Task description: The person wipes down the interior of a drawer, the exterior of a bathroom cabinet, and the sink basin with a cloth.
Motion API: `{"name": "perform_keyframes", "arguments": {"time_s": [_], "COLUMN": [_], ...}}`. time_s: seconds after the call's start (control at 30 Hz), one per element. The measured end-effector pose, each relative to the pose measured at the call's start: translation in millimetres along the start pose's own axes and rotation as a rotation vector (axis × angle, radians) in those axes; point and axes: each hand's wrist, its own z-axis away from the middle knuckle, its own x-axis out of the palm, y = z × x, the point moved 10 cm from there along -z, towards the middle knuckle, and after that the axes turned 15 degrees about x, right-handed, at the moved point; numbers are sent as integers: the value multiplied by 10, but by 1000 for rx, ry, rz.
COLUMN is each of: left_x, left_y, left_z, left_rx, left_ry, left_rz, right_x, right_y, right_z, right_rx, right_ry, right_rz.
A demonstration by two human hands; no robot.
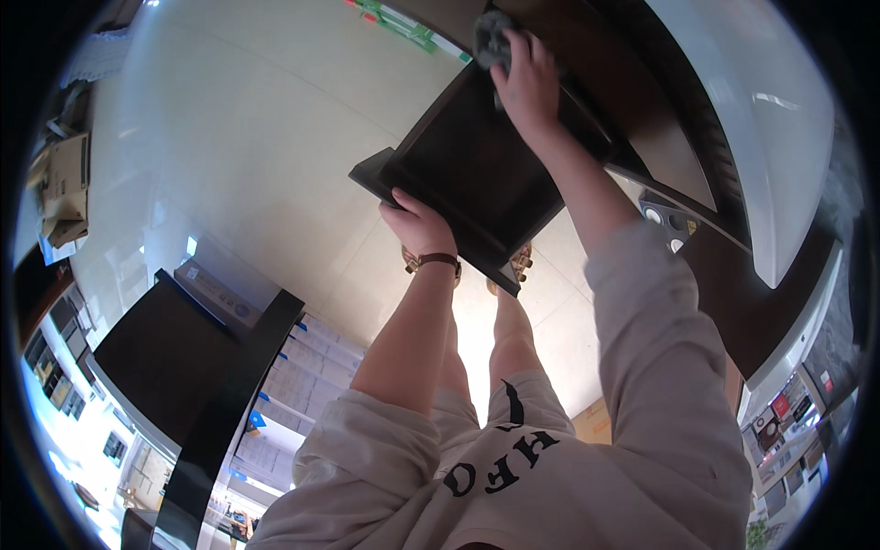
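Observation:
A dark drawer juts out from a dark cabinet at the upper right. My left hand, with a dark band on its wrist, grips the drawer's front panel near its middle. At the drawer's far right corner, my right hand holds a crumpled grey cloth against the edge. The drawer's inside looks dark, and no contents can be made out.
Green and white packages lie beyond the drawer. A white curved surface is at the right. At the lower left stand a dark cabinet and stacked white boxes; cardboard boxes are at the far left.

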Motion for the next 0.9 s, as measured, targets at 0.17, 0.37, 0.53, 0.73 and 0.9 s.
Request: {"name": "perform_keyframes", "arguments": {"time_s": [0.17, 0.37, 0.53, 0.73, 0.9], "left_x": [45, 21, 25, -2, 13], "left_y": [50, -109, -84, 4, -144], "left_z": [27, -11, -26, 2, -14], "left_rx": [-49, -42, -3, -29, -17], "left_ry": [-30, 6, 4, 46, 15], "left_rz": [-12, 41, 26, 30, 17], "right_x": [342, 37, -212, -35, 78], "right_y": [550, 1214, 1342, 702, 731], "right_z": [9, 708, 1042, 1967, 2342], "right_rx": [13, 126, 208, 207, 192], "right_ry": [-8, -222, -179, -463, -714], "right_rz": [177, 605, 644, 250, -155]}}
